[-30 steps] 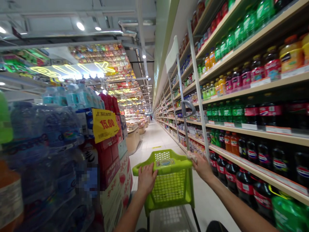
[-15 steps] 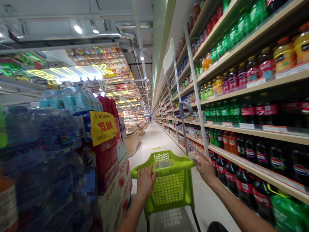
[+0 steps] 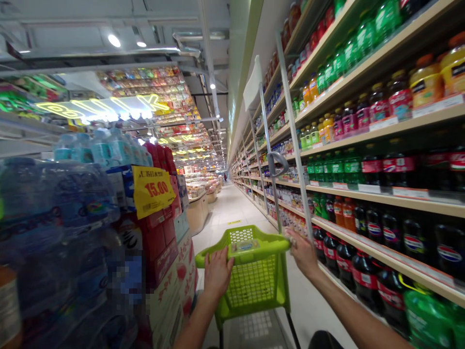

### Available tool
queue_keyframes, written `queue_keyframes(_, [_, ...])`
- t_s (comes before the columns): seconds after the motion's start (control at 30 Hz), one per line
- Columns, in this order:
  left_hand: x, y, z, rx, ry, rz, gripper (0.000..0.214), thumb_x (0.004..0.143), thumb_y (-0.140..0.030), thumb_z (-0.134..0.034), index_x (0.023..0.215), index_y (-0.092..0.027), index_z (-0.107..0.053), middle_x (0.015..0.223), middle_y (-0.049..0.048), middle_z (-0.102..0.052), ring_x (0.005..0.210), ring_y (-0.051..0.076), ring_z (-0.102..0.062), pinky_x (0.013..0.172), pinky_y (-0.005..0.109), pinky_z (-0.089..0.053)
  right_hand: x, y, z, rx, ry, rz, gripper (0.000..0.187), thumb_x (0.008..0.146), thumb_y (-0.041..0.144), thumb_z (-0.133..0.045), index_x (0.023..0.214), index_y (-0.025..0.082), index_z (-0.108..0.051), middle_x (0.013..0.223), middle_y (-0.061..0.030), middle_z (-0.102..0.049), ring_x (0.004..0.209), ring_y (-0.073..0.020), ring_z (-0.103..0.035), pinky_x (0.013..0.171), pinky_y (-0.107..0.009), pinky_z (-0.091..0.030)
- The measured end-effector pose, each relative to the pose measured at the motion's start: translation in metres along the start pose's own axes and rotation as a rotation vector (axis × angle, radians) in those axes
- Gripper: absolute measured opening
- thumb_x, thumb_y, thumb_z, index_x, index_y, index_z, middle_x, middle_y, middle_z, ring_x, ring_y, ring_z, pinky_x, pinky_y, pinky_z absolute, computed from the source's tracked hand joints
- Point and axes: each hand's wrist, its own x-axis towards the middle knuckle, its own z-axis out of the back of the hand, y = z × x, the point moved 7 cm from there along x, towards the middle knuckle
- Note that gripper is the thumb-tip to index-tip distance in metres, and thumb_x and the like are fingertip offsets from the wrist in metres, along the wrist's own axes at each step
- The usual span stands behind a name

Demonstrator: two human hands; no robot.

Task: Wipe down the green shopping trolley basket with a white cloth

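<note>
The green cart (image 3: 254, 286) stands on the pale, shiny floor (image 3: 218, 206) of a big shop, right in front of the person. Light makes a pattern of small squares on the floor under it. Lamps (image 3: 114, 40) shine up high, and a bright yellow sign (image 3: 103, 106) says BULK on the left. The cart's bar (image 3: 254, 249) runs across between the two hands. The left hand (image 3: 217, 271) is curled over the left part of the bar, with its fingers on top. The right hand (image 3: 303, 249) is bent at the right end, by a small pale thing (image 3: 288, 237) too blurry to name. I cannot tell how tightly that hand is closed. A dark knee (image 3: 324, 341) shows low down. Left of the cart, a pile of boxes (image 3: 163, 257) stands near, with packs of water (image 3: 72, 194) beside it and a yellow card (image 3: 152, 190) that says 15.00. On the right, long shelves (image 3: 385, 196) hold rows of drinks, with big dark bottles (image 3: 363, 271) down low. A metal pole (image 3: 265, 116) stands in front of the shelves. Between the two sides, a floor path runs straight ahead, far back past the food stands (image 3: 198, 213).
</note>
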Motion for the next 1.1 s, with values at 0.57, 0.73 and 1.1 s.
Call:
queue_keyframes(0.57, [-0.002,-0.006,0.000,0.000,-0.010,0.021,0.038,0.087,-0.033,-0.032,0.119,-0.019,-0.047,0.115,0.0073,-0.057,0.109,0.023,-0.047,0.099,0.046,-0.024,0.001,0.015,-0.010,0.018,0.023,0.117,0.028,0.076,0.025,-0.046,0.099,0.018,-0.060,0.116,-0.0095,-0.056,0.111,-0.0238,-0.048,0.093,-0.042,-0.038])
queue_keyframes(0.73, [-0.001,-0.007,-0.002,-0.013,0.002,0.014,0.039,0.086,-0.034,-0.033,0.120,-0.018,-0.046,0.114,0.0066,-0.058,0.108,0.023,-0.047,0.099,0.045,-0.025,0.011,0.005,-0.012,0.117,0.115,0.082,0.030,0.081,0.029,-0.040,0.103,0.022,-0.059,0.108,-0.0054,-0.061,0.104,-0.0209,-0.054,0.090,-0.041,-0.041])
queue_keyframes(1.1, [0.000,-0.006,-0.001,-0.019,0.022,0.010,0.039,0.086,-0.033,-0.033,0.120,-0.017,-0.046,0.115,0.0071,-0.058,0.108,0.023,-0.047,0.099,0.046,-0.024,-0.010,0.080,-0.026,0.219,0.099,0.309,0.048,0.071,0.003,-0.036,0.110,0.022,-0.055,0.114,-0.0049,-0.058,0.108,-0.0194,-0.051,0.093,-0.043,-0.038])
